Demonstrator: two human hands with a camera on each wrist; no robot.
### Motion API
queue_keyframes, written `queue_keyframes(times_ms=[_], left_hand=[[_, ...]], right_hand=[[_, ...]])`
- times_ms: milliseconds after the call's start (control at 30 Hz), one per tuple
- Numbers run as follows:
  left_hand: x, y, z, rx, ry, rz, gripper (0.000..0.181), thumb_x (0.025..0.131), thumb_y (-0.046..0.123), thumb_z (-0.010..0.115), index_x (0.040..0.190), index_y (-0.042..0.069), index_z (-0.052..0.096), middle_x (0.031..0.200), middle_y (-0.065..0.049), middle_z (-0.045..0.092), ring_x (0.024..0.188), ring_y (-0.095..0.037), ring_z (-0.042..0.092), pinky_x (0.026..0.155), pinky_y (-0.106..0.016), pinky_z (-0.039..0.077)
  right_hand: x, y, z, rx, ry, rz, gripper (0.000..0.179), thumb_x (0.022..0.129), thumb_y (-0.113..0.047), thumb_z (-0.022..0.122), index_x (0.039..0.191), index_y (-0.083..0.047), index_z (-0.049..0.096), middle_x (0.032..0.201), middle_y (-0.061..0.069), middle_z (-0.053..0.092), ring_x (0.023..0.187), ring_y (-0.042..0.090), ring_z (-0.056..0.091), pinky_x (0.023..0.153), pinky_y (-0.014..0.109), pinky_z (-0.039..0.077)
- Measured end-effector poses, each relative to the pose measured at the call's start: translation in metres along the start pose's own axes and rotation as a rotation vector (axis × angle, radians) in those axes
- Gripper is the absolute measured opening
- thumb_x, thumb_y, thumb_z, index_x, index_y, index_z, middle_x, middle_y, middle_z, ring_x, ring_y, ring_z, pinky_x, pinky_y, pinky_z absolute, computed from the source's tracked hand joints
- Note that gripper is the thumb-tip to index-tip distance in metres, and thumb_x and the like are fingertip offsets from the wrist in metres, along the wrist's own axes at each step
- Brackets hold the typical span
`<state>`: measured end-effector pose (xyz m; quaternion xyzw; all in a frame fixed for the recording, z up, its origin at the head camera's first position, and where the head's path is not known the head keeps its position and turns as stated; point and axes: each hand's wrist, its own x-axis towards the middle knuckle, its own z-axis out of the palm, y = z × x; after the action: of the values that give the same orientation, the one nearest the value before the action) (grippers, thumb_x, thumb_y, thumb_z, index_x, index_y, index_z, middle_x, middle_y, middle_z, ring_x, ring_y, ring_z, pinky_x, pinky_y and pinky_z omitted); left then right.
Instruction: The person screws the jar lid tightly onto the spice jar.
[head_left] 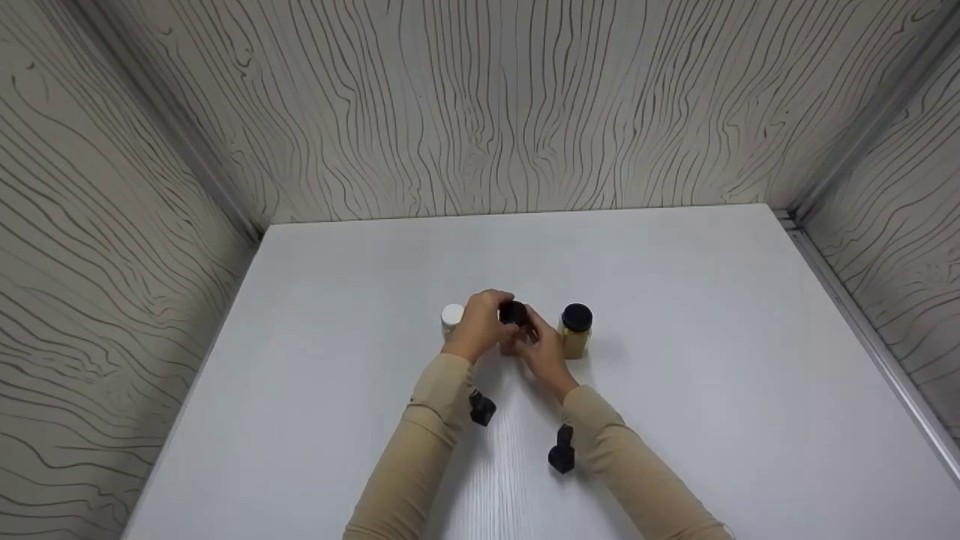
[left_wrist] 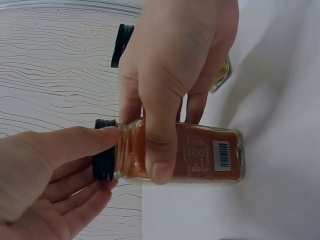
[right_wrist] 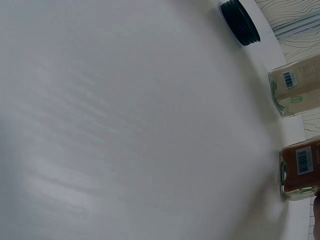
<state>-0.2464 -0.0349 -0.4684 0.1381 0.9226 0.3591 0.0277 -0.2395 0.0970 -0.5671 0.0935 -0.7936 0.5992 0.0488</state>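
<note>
A square glass jar [left_wrist: 205, 155] of reddish-brown powder, with a barcode label and a ribbed black lid [left_wrist: 103, 165], is between both hands. My left hand [head_left: 480, 328] pinches the lid, its thumb along one side and fingers at the other. Around the jar's body my right hand [head_left: 545, 356] grips, thumb across the front in the left wrist view. Glass neck shows below the lid. Just left of my left hand is a jar with a white top [head_left: 452, 314], partly hidden. Right of my right hand stands a black-lidded jar [head_left: 576, 334] of yellow contents.
In the right wrist view a jar [right_wrist: 295, 87] of beige contents stands beside the brown one, and a round black ridged piece [right_wrist: 241, 22] shows near the top. The white table [head_left: 337, 300] meets wood-patterned walls [head_left: 480, 112]. Black wrist cameras [head_left: 561, 456] hang below both forearms.
</note>
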Motion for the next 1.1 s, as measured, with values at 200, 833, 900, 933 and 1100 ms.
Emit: queue_keyframes(times_ms=[200,833,900,933,1100], left_hand=[[0.003,0.003,0.001,0.027,0.020,-0.044,0.044,0.080,0.013,0.077,0.116,-0.009,0.064,0.114,-0.023,0.067,0.111,-0.033,0.063,0.099,-0.040,0.054],[0.004,0.011,0.000,0.164,-0.022,-0.049,0.055,0.078,0.014,0.080,0.126,-0.004,0.060,0.122,-0.020,0.063,0.116,-0.030,0.062,0.102,-0.037,0.053],[0.004,0.012,0.000,0.196,-0.007,-0.055,0.056,0.078,0.018,0.081,0.125,-0.004,0.060,0.119,-0.020,0.064,0.113,-0.030,0.063,0.100,-0.036,0.055],[0.004,0.012,0.001,0.213,0.000,-0.053,0.054,0.077,0.019,0.081,0.122,-0.005,0.062,0.116,-0.019,0.064,0.111,-0.030,0.064,0.098,-0.035,0.055],[0.004,0.013,0.000,0.245,0.004,-0.021,0.043,0.079,0.016,0.079,0.113,-0.007,0.066,0.109,-0.019,0.066,0.106,-0.030,0.065,0.095,-0.035,0.057]], right_hand=[[0.001,0.001,0.001,0.015,0.001,-0.003,0.064,0.084,0.003,0.066,0.139,0.018,0.035,0.143,0.037,0.040,0.133,0.048,0.043,0.111,0.052,0.040],[0.002,-0.001,0.001,-0.031,0.009,0.002,0.060,0.082,0.014,0.057,0.138,0.018,0.037,0.141,0.038,0.041,0.131,0.049,0.044,0.109,0.052,0.043],[0.002,-0.002,0.000,-0.041,0.009,0.016,0.059,0.084,0.011,0.058,0.139,0.018,0.036,0.142,0.037,0.041,0.132,0.048,0.044,0.108,0.051,0.043],[0.002,-0.002,0.000,-0.050,0.010,0.024,0.059,0.084,0.010,0.058,0.139,0.017,0.036,0.142,0.036,0.041,0.132,0.047,0.044,0.108,0.050,0.044],[0.002,-0.002,0.001,-0.050,0.002,0.022,0.060,0.084,0.011,0.059,0.139,0.017,0.036,0.141,0.036,0.042,0.131,0.047,0.046,0.107,0.047,0.046]])
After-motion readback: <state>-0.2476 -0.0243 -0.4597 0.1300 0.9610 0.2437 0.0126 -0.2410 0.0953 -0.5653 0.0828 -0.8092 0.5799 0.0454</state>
